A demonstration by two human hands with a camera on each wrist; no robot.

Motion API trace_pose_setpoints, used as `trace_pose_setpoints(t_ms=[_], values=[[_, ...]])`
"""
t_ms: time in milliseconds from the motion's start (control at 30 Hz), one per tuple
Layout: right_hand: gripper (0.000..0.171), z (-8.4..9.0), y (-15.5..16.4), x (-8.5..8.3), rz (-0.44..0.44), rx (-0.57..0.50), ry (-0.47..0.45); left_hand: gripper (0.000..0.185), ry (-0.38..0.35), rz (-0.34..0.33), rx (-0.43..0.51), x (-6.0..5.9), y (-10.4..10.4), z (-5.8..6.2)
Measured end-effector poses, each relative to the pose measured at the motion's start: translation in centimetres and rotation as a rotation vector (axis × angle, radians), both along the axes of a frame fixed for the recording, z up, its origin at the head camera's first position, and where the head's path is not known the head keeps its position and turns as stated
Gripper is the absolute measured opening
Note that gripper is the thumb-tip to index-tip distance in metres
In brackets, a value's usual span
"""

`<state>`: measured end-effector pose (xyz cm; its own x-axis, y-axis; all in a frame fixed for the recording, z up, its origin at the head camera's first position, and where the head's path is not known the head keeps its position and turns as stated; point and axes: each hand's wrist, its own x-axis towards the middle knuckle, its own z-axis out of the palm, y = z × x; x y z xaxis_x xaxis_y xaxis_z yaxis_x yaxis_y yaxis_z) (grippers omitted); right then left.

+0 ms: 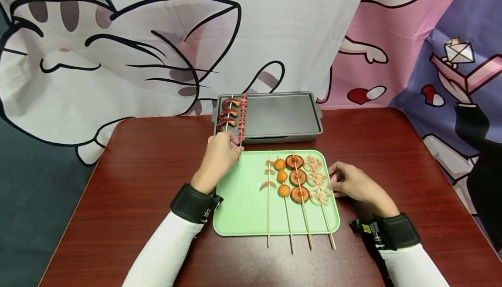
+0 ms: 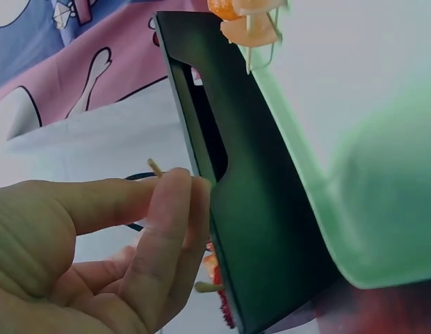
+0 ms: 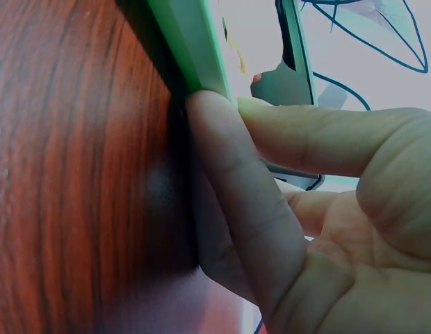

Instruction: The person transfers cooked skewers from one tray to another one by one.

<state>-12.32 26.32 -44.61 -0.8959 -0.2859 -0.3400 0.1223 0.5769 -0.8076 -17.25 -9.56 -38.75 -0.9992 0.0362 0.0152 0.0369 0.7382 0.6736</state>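
In the head view my left hand (image 1: 223, 147) pinches the lower stick of a skewer of small pink pieces (image 1: 242, 117) at the left end of a grey baking tray (image 1: 282, 117). The stick's end (image 2: 154, 167) pokes out from between thumb and fingers in the left wrist view. Beside it on the baking tray lies a skewer of dark red-brown curved sausage pieces (image 1: 229, 113). My right hand (image 1: 354, 182) pinches the right rim of a light green tray (image 1: 239, 213) between thumb and finger, as the right wrist view shows (image 3: 194, 56).
On the green tray lie skewers of thin pinkish crescents (image 1: 268, 185), orange balls (image 1: 282, 176), brown mushroom-like rounds (image 1: 298, 177) and lotus root slices (image 1: 317, 178). Their sticks jut over the near rim. The dark red table (image 1: 157, 191) meets a printed cloth (image 1: 294, 25) behind.
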Motion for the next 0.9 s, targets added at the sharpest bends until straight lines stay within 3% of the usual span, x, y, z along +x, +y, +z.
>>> trace_pose_setpoints(t_ms=[233, 533, 900], values=[[0.031, -0.16, 0.01, -0.01, 0.0, -0.004, -0.006, 0.014, -0.114, -0.014, 0.106, -0.09, -0.13, -0.27], [0.033, 0.07, -0.06, 0.13, -0.004, 0.0, -0.008, 0.018, -0.122, -0.03, 0.107, -0.51, -0.23, -0.38], [0.031, 0.14, -0.09, 0.15, -0.009, -0.012, -0.013, 0.015, -0.12, -0.003, 0.089, -0.38, -0.17, -0.17]])
